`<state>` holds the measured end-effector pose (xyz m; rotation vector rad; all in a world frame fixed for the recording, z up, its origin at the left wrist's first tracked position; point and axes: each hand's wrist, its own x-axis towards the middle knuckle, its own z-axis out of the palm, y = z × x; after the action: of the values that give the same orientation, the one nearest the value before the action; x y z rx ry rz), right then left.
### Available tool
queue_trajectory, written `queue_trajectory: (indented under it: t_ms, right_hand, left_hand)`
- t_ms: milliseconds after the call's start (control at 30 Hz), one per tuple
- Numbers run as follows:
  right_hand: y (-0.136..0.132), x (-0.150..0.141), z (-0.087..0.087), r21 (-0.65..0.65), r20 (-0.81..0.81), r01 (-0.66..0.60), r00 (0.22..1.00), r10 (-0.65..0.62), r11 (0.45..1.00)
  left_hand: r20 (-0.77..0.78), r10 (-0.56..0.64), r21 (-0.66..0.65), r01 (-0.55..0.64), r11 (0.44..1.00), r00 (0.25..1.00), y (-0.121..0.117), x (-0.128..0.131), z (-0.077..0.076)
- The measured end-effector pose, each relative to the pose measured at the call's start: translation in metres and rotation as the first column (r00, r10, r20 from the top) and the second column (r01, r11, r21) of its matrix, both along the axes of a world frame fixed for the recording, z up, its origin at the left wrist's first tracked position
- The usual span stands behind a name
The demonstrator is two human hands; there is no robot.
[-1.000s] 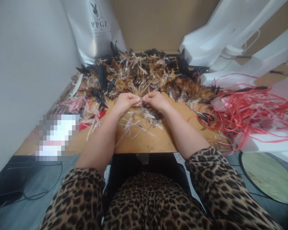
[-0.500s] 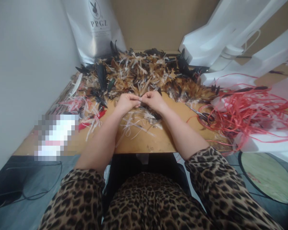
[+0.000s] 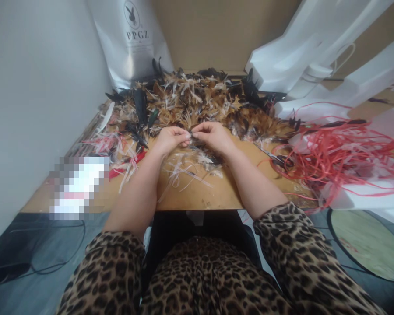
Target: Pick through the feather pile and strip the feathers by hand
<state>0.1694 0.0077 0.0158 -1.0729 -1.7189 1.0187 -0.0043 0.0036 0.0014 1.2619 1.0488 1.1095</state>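
My left hand (image 3: 173, 139) and my right hand (image 3: 212, 136) meet almost fingertip to fingertip over the middle of the table. A small bunch of brown feathers (image 3: 189, 120) fans out just beyond the fingertips, and my left hand pinches its base. The thumb and forefinger of my right hand are closed at the same spot; what they grip is too small to make out. Behind the hands lies a large heap of brown and black feathers (image 3: 197, 89). Below the wrists are thin whitish strips (image 3: 177, 170) and a few loose feathers (image 3: 205, 159).
Scissors (image 3: 271, 153) lie right of my hands, beside a tangle of red ribbon (image 3: 344, 153). Red and white strips (image 3: 107, 144) and a blurred-out bright object (image 3: 80, 186) are at left. A silver bag (image 3: 134, 57) and a white machine (image 3: 282, 61) stand behind on the wooden table (image 3: 223, 192).
The fingertips came together and overlapped half a second ago, and now sit slightly apart. My right fingers have shifted and straightened a little; the other things stay in place.
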Motion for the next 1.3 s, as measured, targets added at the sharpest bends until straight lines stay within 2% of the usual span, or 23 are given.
queue_trajectory:
  t_ms: [100, 267, 633, 967, 1100, 1300]
  right_hand:
    - [-0.0011, -0.0029, -0.0034, 0.100, 0.111, -0.006, 0.994, -0.005, 0.995]
    - [-0.0023, -0.0051, -0.0054, 0.257, 0.221, 0.029, 0.971, -0.088, 0.966]
    - [-0.0033, -0.0052, -0.0045, 0.359, 0.272, -0.002, 0.957, -0.102, 0.933]
    - [-0.0077, -0.0073, -0.0006, 0.325, 0.260, -0.031, 0.964, -0.058, 0.945]
    - [-0.0065, -0.0061, -0.0020, 0.274, 0.241, -0.041, 0.970, -0.027, 0.961]
    - [-0.0015, -0.0058, -0.0083, 0.192, 0.131, -0.018, 0.991, -0.007, 0.981]
  left_hand:
    - [0.003, 0.003, -0.003, -0.003, 1.000, 1.000, -0.0003, -0.0011, 0.0008]
    - [-0.010, -0.022, 0.007, 0.022, 1.000, 1.000, -0.0007, -0.0027, 0.0028]
    - [-0.008, -0.058, -0.033, 0.058, 0.998, 0.998, -0.0037, -0.0009, 0.0060]
    - [0.197, 0.049, -0.214, -0.006, 0.977, 0.979, 0.0000, -0.0041, 0.0030]
    - [0.159, 0.037, -0.205, -0.003, 0.979, 0.987, 0.0007, -0.0049, 0.0030]
    - [0.048, 0.017, -0.107, -0.011, 0.994, 0.999, -0.0013, -0.0043, 0.0030]
